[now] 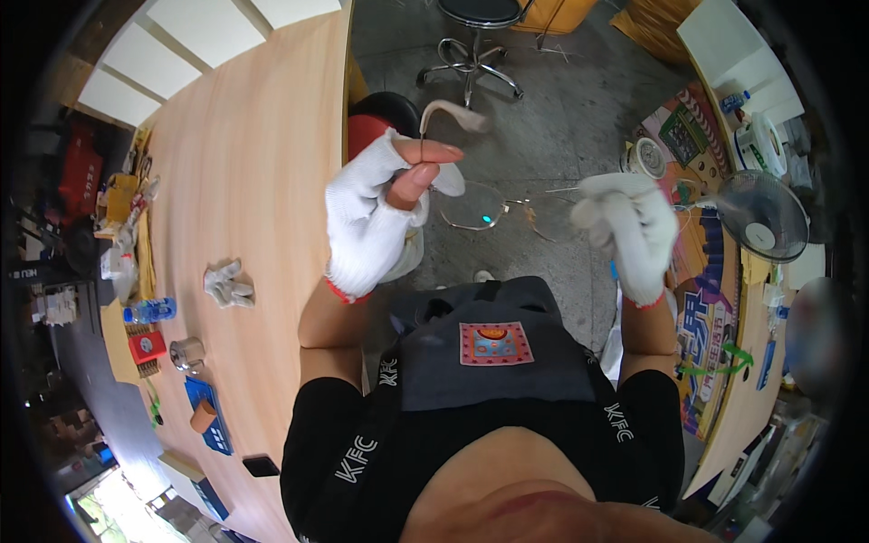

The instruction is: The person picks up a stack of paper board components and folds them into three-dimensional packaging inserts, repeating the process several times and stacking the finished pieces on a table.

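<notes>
A pair of thin-framed eyeglasses (468, 226) with clear lenses is held up between my hands, above my lap. My left hand (376, 204) wears a white knit glove with bare thumb and forefinger tips. It pinches one temple arm of the glasses, whose pale curved end (453, 113) sticks up past the fingers. My right hand (634, 226), in a white glove and slightly blurred, is closed at the other side of the glasses. A thin light rod (563, 190) juts from its fingers toward the lenses; I cannot tell whether it is the other temple arm.
On the wooden table (262, 136) at left lie a spare white glove (229, 283), a glass jar (187, 354), a red box (147, 346), a water bottle (150, 310) and a phone (261, 466). A mesh fan (760, 217) stands at right. Ahead is a wheeled stool (471, 54).
</notes>
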Available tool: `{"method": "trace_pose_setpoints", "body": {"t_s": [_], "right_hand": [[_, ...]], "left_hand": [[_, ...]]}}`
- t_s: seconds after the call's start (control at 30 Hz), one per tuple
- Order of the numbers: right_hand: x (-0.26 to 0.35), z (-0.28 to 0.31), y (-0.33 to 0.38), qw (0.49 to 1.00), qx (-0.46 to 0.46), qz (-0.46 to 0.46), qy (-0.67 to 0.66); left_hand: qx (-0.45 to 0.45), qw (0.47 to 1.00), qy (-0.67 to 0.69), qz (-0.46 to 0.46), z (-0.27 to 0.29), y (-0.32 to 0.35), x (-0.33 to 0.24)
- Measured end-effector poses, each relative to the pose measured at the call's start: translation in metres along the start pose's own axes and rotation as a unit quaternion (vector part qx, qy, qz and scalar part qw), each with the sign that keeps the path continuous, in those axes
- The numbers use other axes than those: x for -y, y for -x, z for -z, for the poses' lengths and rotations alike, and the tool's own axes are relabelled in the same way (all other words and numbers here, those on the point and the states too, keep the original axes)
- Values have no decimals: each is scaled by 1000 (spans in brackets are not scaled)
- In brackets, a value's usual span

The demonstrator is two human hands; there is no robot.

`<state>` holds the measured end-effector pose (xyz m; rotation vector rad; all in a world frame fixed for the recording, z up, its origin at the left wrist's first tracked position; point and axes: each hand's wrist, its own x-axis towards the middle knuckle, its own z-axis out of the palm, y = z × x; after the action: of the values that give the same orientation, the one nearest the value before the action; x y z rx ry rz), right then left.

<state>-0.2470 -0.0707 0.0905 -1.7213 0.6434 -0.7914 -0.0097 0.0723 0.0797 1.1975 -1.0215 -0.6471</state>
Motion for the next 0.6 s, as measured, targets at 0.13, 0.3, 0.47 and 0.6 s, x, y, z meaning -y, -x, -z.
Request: {"method": "trace_pose_setpoints", "body": {"t_s": [0.13, 0.3, 0.47, 0.6], "right_hand": [[-2, 8, 3, 978, -19, 207, -31], [-47, 60, -6, 475, -218, 563, 640], [-70, 77, -42, -143, -444, 424, 776], [-58, 111, -86, -93, -473, 445, 755]], "left_hand": [[-16, 985, 35, -166, 6, -3, -6], [8, 970, 18, -244, 10, -8, -13], [78, 967, -22, -240, -5, -38, -17], [138, 966, -70, -208, -29, -77, -34]]}}
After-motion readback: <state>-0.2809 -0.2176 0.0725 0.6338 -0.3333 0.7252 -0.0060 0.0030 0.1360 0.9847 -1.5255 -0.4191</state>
